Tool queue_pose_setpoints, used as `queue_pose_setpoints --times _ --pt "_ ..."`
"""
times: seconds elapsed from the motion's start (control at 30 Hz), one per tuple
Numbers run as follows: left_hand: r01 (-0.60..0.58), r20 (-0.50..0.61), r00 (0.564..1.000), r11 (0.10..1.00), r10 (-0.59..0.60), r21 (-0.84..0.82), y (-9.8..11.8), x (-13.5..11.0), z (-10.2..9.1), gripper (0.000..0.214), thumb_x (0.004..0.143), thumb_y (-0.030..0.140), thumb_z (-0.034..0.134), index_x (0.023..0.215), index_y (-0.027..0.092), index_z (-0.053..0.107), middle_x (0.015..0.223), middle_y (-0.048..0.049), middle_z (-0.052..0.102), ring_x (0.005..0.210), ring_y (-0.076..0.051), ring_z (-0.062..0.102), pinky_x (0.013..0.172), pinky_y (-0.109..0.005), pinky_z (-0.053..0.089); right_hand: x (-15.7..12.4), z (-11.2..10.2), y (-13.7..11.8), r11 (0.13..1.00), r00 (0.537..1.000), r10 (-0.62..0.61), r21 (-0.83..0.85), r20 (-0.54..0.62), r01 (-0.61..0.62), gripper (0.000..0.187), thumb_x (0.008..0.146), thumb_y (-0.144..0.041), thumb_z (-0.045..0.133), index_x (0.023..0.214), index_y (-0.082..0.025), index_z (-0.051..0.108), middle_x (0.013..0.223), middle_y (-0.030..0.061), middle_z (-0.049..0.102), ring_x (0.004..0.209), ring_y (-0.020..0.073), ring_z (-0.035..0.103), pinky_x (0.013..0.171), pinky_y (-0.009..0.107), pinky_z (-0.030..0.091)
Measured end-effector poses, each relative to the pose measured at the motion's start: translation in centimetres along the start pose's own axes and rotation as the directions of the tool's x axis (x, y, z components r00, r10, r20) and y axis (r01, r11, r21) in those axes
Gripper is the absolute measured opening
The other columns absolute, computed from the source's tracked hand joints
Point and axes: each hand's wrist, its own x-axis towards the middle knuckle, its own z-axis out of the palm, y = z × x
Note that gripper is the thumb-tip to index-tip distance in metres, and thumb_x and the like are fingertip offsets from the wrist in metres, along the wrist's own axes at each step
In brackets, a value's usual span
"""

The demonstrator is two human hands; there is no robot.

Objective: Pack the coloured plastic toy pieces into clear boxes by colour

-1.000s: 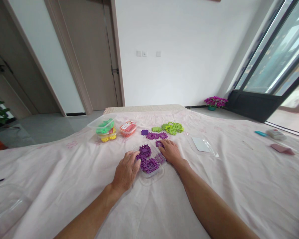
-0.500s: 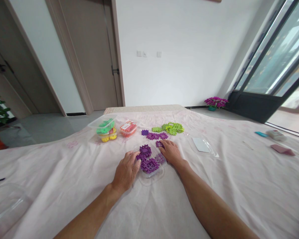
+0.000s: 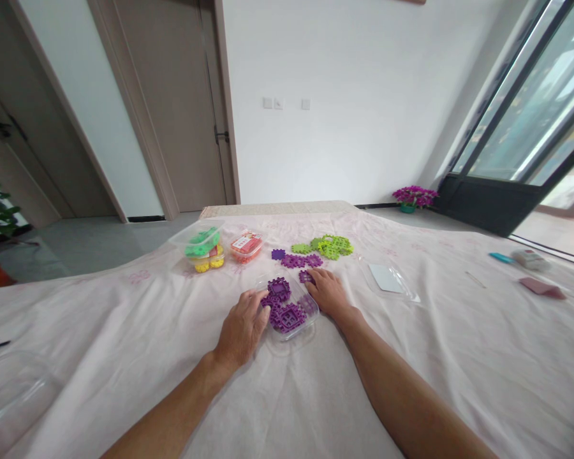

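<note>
A clear plastic container (image 3: 296, 333) holding several purple interlocking building tiles (image 3: 288, 317) sits in front of me. My left hand (image 3: 243, 324) grips the container's left side, its fingertips and thumb close to the tiles inside. Just beyond the right rim, my right hand (image 3: 328, 291) has its fingers on a single purple tile (image 3: 305, 276), partly covered by them. Behind it lie more purple tiles (image 3: 294, 261) in a row, a darker violet tile (image 3: 278, 254) at their left, and a pile of lime-green tiles (image 3: 332, 246).
Back left stand a clear box of green and yellow pieces (image 3: 203, 248) and a box of red pieces (image 3: 247, 246). A clear lid with a white label (image 3: 387, 279) lies to the right. Another clear container (image 3: 16, 395) is at the near left. A pink folded item (image 3: 541, 287) lies far right.
</note>
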Motion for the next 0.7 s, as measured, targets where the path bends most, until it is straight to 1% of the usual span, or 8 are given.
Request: queue_pose_setpoints --times 0.17,0.7 --pt "0.011 0.007 1.000 1.000 -0.011 0.004 -0.01 0.00 0.00 0.037 0.099 0.036 0.034 0.130 0.022 0.049 0.126 -0.0096 0.055 0.124 -0.022 0.049 0.105 -0.044 0.043 0.10 0.07 0.08 1.000 1.000 -0.004 0.004 0.002 0.004 0.044 0.095 -0.042 0.042 0.134 -0.025 0.052 0.139 0.0076 0.052 0.128 0.0253 0.043 0.105 0.039 0.029" --pt "-0.004 0.004 1.000 1.000 0.004 -0.017 0.00 -0.01 -0.07 0.037 0.099 0.036 0.034 0.129 0.022 0.049 0.126 -0.0098 0.055 0.123 -0.023 0.049 0.105 -0.045 0.043 -0.09 -0.14 -0.10 1.000 1.000 0.000 -0.004 -0.004 0.000 0.043 0.095 -0.040 0.041 0.134 -0.024 0.052 0.139 0.0079 0.052 0.128 0.0248 0.043 0.105 0.039 0.029"
